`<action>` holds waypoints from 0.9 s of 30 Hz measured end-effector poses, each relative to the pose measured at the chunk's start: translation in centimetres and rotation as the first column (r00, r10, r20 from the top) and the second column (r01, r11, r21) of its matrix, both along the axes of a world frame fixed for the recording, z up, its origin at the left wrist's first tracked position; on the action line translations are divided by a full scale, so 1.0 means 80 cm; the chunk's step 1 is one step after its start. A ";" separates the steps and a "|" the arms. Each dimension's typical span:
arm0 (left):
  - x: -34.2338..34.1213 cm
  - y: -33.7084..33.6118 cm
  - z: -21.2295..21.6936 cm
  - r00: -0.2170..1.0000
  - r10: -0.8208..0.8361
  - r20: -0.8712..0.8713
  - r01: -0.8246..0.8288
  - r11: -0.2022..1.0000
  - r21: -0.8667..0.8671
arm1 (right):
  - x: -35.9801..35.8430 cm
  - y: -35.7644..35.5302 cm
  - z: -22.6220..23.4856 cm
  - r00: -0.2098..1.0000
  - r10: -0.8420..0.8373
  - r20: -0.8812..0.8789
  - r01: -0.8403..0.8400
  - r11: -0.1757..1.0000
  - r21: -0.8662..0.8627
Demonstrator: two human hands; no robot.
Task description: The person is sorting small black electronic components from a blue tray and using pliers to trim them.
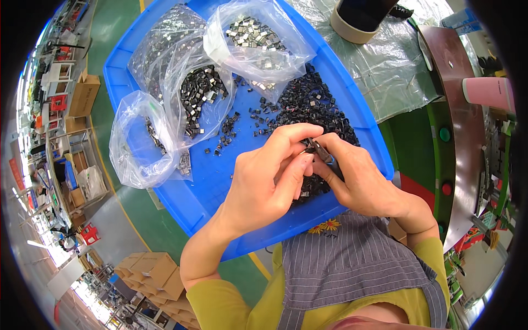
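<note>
Both my hands meet over the near right part of a blue plastic tray (206,192). My right hand (363,179) is closed around dark pliers (325,154), whose tip points toward my left fingers. Thumb and fingertips of my left hand (261,179) are pinched together at that tip, on a small black part (309,147) that is mostly hidden. Beyond and beneath the hands lies a heap of small black parts (311,99), some with silvery faces.
Clear plastic bags of small black and silvery parts (203,93), (256,36) stand in the tray's far left; a slacker bag (129,159) hangs over its left edge. Beyond are a tape roll (352,34) and a pink cup (489,93). Cardboard boxes (157,275) stand lower left.
</note>
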State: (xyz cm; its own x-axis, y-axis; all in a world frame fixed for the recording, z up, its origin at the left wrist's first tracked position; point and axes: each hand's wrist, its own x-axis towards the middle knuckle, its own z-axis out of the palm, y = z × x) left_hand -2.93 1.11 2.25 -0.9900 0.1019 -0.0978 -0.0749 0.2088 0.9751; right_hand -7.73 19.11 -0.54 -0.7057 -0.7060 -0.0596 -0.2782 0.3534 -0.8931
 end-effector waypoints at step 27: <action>0.011 0.005 -0.008 0.994 0.100 0.050 -0.112 0.914 0.390 | -0.008 0.009 -0.002 0.938 0.177 0.297 -0.109 0.967 -0.231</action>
